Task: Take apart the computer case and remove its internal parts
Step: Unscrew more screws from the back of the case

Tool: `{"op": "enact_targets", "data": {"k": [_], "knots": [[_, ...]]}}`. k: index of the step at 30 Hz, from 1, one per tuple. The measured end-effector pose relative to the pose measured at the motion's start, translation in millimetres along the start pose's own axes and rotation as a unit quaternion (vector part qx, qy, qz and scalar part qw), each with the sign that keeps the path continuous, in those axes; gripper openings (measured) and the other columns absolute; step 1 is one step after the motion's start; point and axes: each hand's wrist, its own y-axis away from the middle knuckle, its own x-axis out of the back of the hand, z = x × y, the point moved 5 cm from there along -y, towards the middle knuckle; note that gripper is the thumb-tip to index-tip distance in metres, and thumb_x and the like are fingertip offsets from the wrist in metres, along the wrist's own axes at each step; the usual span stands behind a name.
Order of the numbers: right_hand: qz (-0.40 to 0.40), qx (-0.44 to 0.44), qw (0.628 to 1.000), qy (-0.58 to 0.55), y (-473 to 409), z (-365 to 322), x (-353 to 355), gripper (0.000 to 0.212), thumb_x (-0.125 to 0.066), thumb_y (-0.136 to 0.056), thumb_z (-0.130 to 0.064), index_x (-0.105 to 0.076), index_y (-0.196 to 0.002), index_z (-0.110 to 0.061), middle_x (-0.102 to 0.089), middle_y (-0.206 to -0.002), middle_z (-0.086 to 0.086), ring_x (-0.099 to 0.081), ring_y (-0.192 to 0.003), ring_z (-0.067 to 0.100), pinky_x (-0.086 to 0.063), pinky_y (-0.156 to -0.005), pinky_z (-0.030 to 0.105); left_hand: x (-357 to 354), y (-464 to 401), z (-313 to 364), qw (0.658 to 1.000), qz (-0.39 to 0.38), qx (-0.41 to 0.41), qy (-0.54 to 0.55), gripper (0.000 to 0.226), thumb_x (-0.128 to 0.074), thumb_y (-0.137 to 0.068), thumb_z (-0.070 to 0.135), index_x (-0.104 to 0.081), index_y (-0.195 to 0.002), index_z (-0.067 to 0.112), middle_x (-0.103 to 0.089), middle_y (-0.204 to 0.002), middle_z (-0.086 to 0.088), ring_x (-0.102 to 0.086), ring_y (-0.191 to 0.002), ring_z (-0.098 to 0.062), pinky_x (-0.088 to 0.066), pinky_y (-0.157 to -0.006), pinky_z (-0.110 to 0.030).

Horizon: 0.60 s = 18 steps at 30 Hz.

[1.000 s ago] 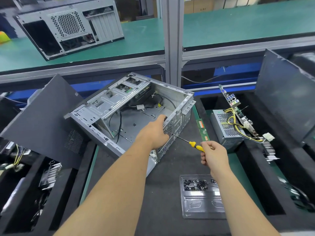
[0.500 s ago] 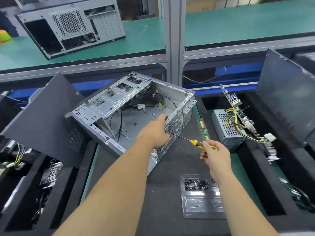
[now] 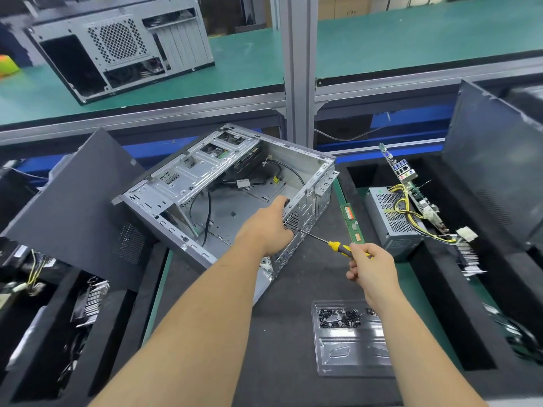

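Dark grey padded workbench (image 3: 288, 289) at an assembly station, green-topped shelf (image 3: 411, 48) behind on an aluminium frame. Left hand (image 3: 269, 227) grips the top edge of the rear panel of the open silver steel computer case (image 3: 223, 195), fingers curled over the rim, thumb inside. Right hand (image 3: 371, 267) is closed round the yellow-and-black handled screwdriver (image 3: 338, 245) — shaft runs up-left, tip touching the case's rear panel just beside the round mesh vent, right by the left hand. The case lies on its side in the middle of the bench, open face up, tilted; black cables and a drive cage show inside.

Just right of the case a green memory stick (image 3: 352, 223) lies on the bench. Beyond it, a grey perforated metal power supply (image 3: 390, 221) with yellow wires sits in a black foam tray (image 3: 435, 289), a green motherboard (image 3: 411, 186) leaning upright against it. Near the right forearm, a clear plastic tray (image 3: 349, 345) holds small dark screws. A dark grey side panel (image 3: 76, 210) leans left of the case — another (image 3: 493, 165) stands at far right. A second grey case (image 3: 123, 45) sits on the shelf, top left.
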Motion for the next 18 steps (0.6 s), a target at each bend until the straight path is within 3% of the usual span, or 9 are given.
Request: {"op": "enact_targets", "data": {"k": [5, 9, 12, 15, 18], "knots": [[0.012, 0.058, 0.997, 0.040, 4, -3, 1, 0.007, -0.063, -0.092, -0.014, -0.069, -0.087, -0.015, -0.064, -0.074, 0.006, -0.054, -0.046, 0.006, -0.054, -0.069, 0.042, 0, 0, 0, 1.000, -0.001, 0.002, 0.004, 0.061, -0.056, -0.087, 0.019, -0.032, -0.142, 0.028, -0.056, -0.080, -0.001, -0.058, -0.072, -0.023, -0.037, -0.055, -0.033], [0.010, 0.066, 0.998, 0.020, 4, -10, 1, 0.005, -0.067, -0.091, -0.013, -0.070, -0.092, -0.017, -0.066, -0.089, 0.007, -0.059, -0.050, 0.008, -0.055, -0.069, 0.036, 0, 0, -1, 1.000, -0.002, 0.000, 0.004, 0.061, -0.056, -0.087, 0.019, -0.032, -0.142, 0.028, -0.056, -0.081, -0.002, -0.059, -0.072, -0.023, -0.038, -0.056, -0.033], [-0.001, 0.042, 0.999, -0.003, 3, -8, -1, 0.006, -0.065, -0.092, -0.013, -0.069, -0.092, -0.017, -0.063, -0.089, 0.006, -0.057, -0.057, 0.011, -0.056, -0.066, 0.034, 0, -1, 0, 1.000, -0.002, 0.001, 0.006, 0.061, -0.056, -0.087, 0.019, -0.032, -0.143, 0.028, -0.057, -0.081, -0.003, -0.059, -0.074, -0.025, -0.039, -0.057, -0.033], [-0.003, -0.014, 1.000, -0.003, 2, -5, -5, 0.013, -0.056, -0.098, -0.029, -0.063, -0.096, -0.019, -0.064, -0.092, 0.005, -0.056, -0.065, 0.020, -0.058, -0.061, 0.037, 0, -1, 0, 1.000, -0.002, -0.001, 0.007, 0.060, -0.056, -0.088, 0.018, -0.033, -0.143, 0.028, -0.058, -0.082, -0.003, -0.061, -0.077, -0.026, -0.041, -0.059, -0.034], [0.008, -0.093, 0.996, 0.004, 1, 1, -4, 0.035, -0.042, -0.100, -0.045, -0.061, -0.092, -0.017, -0.059, -0.068, 0.010, -0.050, -0.046, 0.021, -0.052, -0.048, 0.034, 0, -1, 0, 1.000, -0.003, -0.002, 0.007, 0.061, -0.056, -0.088, 0.018, -0.032, -0.144, 0.027, -0.058, -0.082, -0.003, -0.060, -0.076, -0.025, -0.038, -0.056, -0.033]]}}
